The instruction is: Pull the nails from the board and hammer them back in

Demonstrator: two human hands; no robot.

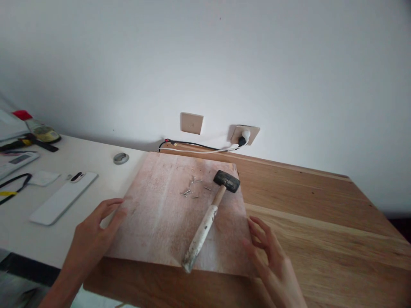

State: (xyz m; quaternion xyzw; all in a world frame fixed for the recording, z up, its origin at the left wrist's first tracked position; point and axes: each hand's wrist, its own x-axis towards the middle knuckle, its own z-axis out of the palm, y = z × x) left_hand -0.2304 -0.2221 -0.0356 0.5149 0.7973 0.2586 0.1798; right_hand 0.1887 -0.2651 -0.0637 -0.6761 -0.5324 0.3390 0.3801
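Note:
A flat wooden board [150, 214] with a worn, pale reddish surface lies between my two hands. My left hand [99, 224] grips its left edge, thumb on top and the fingers partly hidden beside it. At the opposite edge, my right hand [266, 252] holds the board with bent fingers. On top rests a mallet [203, 235] with a black head and a worn white-painted handle; the handle's end reaches over the board's near edge. Several small nails [187, 192] are scattered on the board, left of the mallet head.
A wooden tabletop [321, 231] extends right, and a white desk [83, 158] stands left. On the desk are a white phone [64, 199], a round grey cap [121, 158], a red-capped bottle [41, 128] and cables. Behind, plugs sit in a wall socket [253, 136].

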